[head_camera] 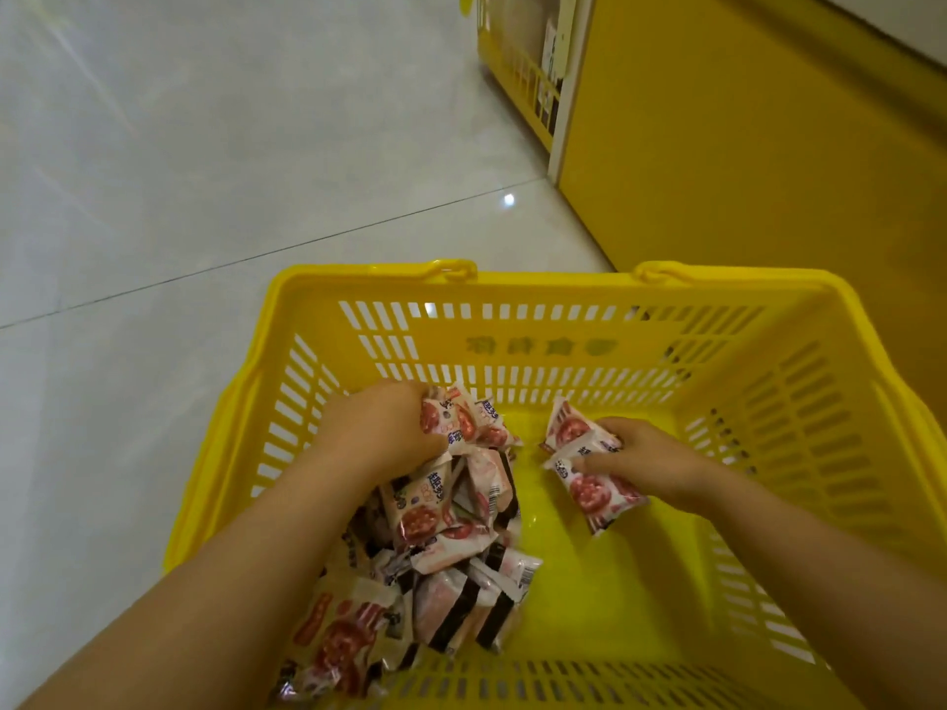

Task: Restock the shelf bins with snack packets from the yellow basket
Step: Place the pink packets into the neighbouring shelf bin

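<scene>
Our left hand (389,427) curls round a bunch of snack packets (461,420) atop the heap at lower left of the frame, while our right hand (643,466) pinches a few packets (589,474) at centre, likely gathering handfuls to save trips. All sit inside the yellow basket (563,284) on the floor (205,171); the yellow shelf unit (743,146) stands upper right.

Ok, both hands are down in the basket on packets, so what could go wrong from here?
1. The left hand grips a loose bunch of packets; some may slip out on the lift and drop onto the floor.
2. The right hand holds a small handful with one packet sticking out below; it could snag the yellow basket rim.
3. A tight squeeze may crush the snacks.
</scene>
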The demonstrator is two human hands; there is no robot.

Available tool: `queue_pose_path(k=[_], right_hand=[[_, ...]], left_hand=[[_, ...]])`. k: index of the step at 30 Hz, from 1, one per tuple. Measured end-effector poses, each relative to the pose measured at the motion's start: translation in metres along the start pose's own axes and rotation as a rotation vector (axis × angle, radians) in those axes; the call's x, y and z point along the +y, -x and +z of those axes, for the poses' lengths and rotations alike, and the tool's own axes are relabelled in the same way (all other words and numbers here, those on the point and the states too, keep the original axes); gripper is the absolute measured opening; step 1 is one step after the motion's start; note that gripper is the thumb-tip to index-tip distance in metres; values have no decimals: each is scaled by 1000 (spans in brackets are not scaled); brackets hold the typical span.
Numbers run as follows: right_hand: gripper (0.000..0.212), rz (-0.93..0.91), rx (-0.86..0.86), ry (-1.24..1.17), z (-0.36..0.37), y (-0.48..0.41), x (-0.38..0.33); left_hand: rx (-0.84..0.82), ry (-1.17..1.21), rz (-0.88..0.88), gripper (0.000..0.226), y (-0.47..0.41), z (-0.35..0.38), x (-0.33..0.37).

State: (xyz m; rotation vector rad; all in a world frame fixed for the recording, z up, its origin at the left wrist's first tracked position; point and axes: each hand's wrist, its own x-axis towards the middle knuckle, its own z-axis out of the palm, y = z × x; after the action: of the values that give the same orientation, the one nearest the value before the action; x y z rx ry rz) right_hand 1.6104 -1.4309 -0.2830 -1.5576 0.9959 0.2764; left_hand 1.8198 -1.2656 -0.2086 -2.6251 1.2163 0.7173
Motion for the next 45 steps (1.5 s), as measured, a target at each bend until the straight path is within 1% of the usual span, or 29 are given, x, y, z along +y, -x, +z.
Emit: queue_pose_path(k=[2,3,5,7,9,10,12,13,15,16,18,19,20,22,25,27,28,29,31,33,34,36,38,40,41,42,43,44,45], right_hand=[[62,-2,19,98,-9,3,5],[65,-12,40,171,-10,4,8],[61,-59,117,335,-11,5,16],[51,-119,207,578,-10,4,24],[42,-151,262,810,-5,3,28],[42,-161,281,928,-2,2,31],[54,-171,288,1143,4,2,37],[65,-180,270,1187,6,3,40],[85,-184,198,1182,8,5,44],[89,-184,171,1179,9,5,45],[86,-182,151,1173,10,3,45],[83,-168,143,1124,9,2,45],[78,-144,129,1028,7,1,43],[66,-83,111,757,3,1,41],[52,-27,134,362,0,1,35],[39,-29,47,137,4,3,28],[32,-37,-23,70,9,5,23],[28,-54,-94,53,15,6,18],[26,-114,-182,145,30,5,11],[37,-145,-218,231,44,1,6],[38,-142,-241,206,49,-2,5],[33,-125,-282,174,53,-5,4],[32,-101,-285,209,49,-6,6],[33,-89,-218,172,34,-7,9],[33,-103,-123,144,25,-6,9],[31,-137,17,158,14,-5,10],[30,-191,189,226,4,-5,11],[33,-249,361,346,-4,-4,12],[41,-290,492,487,-9,-3,14]], left_hand=[[8,-117,16,56,-3,-4,6],[26,-141,27,53,-4,-6,8],[82,-144,49,45,-6,-6,12],[158,-102,62,40,-7,-4,12],[194,-33,60,39,-8,0,12],[192,-4,66,41,-9,4,12],[190,32,98,47,-11,13,13],[200,29,128,50,-13,17,13],[213,-26,202,56,-17,24,13],[212,-67,231,58,-19,26,13],[192,-128,260,57,-23,29,15],[167,-146,266,55,-24,30,17],[136,-162,271,53,-26,31,20],[88,-209,287,53,-27,34,26],[99,-256,310,57,-32,34,32],[90,-245,317,59,-34,31,36],[64,-232,316,58,-34,29,38],[32,-216,312,57,-35,28,40],[-25,-181,291,52,-36,27,40],[-76,-117,246,51,-35,25,36],[-99,-71,226,51,-35,23,34],[-132,28,206,52,-34,21,29],[-158,130,203,53,-32,20,26],[-175,240,190,56,-30,21,24],[-167,288,181,58,-29,22,23],[-146,329,175,60,-28,24,23],[-120,364,174,61,-28,26,23],[-97,394,176,63,-26,27,24],[-82,420,182,65,-25,28,25]])
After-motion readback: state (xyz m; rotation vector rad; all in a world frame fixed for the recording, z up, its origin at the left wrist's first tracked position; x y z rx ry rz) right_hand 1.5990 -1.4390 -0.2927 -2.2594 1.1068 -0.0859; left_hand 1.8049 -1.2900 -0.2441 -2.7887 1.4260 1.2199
